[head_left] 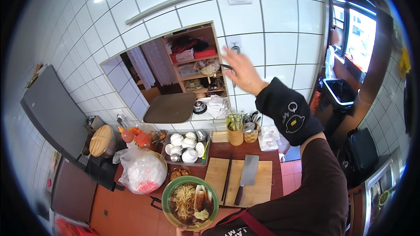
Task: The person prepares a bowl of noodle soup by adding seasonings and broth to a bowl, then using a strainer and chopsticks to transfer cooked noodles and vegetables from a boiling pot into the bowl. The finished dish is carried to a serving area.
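My left hand [187, 230] grips the rim of a green bowl [165, 201] at the lower edge, mostly hidden beneath it. Inside the bowl are noodles [186, 199] in dark broth, a browned piece of meat [201, 197] and a pale yellowish mound. High in front of the tiled wall, my right hand [244, 73] reaches up with its fingers stretched out, beside a serving hatch. A wall hook [236, 49] is just behind its fingertips. Some small dark thing [226, 66] shows by the thumb; I cannot make out what it is.
A cutting board [258, 188] bears a cleaver [249, 170] and dark chopsticks [227, 179]. Behind stand a tray of white cups [186, 144] and utensil holders [235, 136]. A plastic bag [142, 170] sits left. On the hatch ledge are a brown tray [170, 107] and call bell [199, 107].
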The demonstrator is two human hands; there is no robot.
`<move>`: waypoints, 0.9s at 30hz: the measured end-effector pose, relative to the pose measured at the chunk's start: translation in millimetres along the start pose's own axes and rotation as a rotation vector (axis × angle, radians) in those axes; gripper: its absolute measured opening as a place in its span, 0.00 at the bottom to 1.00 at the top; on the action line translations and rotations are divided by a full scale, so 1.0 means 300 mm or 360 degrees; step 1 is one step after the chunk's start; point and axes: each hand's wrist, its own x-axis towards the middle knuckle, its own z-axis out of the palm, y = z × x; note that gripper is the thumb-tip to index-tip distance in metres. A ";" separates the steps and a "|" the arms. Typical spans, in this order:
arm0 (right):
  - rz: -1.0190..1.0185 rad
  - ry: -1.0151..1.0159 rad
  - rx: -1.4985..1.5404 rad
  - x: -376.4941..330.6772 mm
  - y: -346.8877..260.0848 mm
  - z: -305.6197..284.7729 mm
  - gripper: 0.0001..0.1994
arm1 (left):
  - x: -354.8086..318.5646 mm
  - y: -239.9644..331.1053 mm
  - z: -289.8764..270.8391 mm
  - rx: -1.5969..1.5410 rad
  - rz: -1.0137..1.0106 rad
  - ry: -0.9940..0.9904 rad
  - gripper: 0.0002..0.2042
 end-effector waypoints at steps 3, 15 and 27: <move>-0.0229 -0.0549 0.0383 -0.041 -0.141 0.188 0.15 | -0.028 0.022 -0.035 -0.0045 0.0075 0.0029 0.24; -0.0779 -0.1627 0.1528 -0.268 -1.189 0.656 0.12 | -0.316 0.304 -0.418 -0.0265 0.0415 0.0270 0.25; -0.0271 -0.2040 0.1871 -0.442 -2.022 0.990 0.11 | -0.698 0.783 -0.879 -0.0467 0.1098 0.0670 0.25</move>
